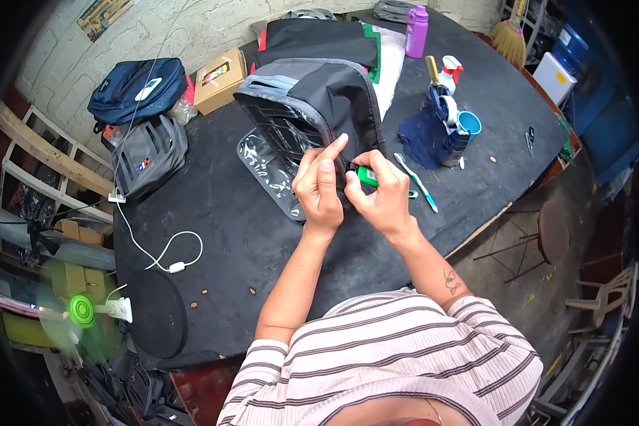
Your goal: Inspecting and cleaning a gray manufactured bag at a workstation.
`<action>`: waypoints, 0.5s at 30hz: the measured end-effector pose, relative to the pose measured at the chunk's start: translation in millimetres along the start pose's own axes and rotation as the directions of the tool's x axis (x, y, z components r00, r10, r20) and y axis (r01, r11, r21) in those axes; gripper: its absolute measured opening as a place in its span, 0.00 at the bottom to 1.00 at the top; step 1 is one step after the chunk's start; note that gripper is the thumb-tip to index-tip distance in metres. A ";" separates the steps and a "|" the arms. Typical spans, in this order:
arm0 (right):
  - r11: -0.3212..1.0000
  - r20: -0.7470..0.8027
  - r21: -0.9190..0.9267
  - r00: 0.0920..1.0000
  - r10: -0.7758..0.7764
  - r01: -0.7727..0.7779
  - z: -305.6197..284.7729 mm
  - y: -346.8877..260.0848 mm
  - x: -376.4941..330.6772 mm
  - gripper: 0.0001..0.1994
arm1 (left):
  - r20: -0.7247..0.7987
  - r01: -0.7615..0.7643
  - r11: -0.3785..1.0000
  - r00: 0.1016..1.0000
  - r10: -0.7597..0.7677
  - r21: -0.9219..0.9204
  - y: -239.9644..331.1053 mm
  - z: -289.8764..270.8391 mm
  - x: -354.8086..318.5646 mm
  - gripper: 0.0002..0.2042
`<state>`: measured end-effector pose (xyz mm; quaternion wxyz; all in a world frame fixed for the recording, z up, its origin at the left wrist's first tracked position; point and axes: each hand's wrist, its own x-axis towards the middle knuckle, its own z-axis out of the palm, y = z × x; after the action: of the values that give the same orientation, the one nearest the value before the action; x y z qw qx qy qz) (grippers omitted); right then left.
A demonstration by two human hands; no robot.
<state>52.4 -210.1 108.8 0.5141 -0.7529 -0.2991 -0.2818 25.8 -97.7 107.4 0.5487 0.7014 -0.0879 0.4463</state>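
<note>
A black and grey backpack (344,96) stands on the dark table in front of me, its opened clear plastic panel (266,174) lying toward the left. My left hand (319,188) is closed on the bag's near edge, with the thumb and index finger pointing up. Close beside it, my right hand (383,192) grips a small green lighter (367,176) against the same edge. The lighter's tip is hidden by the fingers, and no flame shows. A white and teal toothbrush (417,183) lies just right of my right hand.
Right of the bag are dark blue cloth (426,135), a blue cup (468,123), a spray bottle (450,73) and a purple bottle (416,32). To the left are a grey bag (149,153), a navy backpack (136,92), a cardboard box (220,82), a white cable (149,252) and a green fan (82,310).
</note>
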 end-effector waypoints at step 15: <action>1.000 0.006 0.002 1.000 -0.030 0.030 7.4 -9.1 -4.6 0.09 | -0.069 -0.071 0.997 0.995 0.074 0.037 0.9 -3.7 -0.4 0.16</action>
<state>43.4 -201.3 108.6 0.5098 -0.7486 -0.3120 -0.2869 23.1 -95.1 107.8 0.5229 0.6909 -0.0864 0.4917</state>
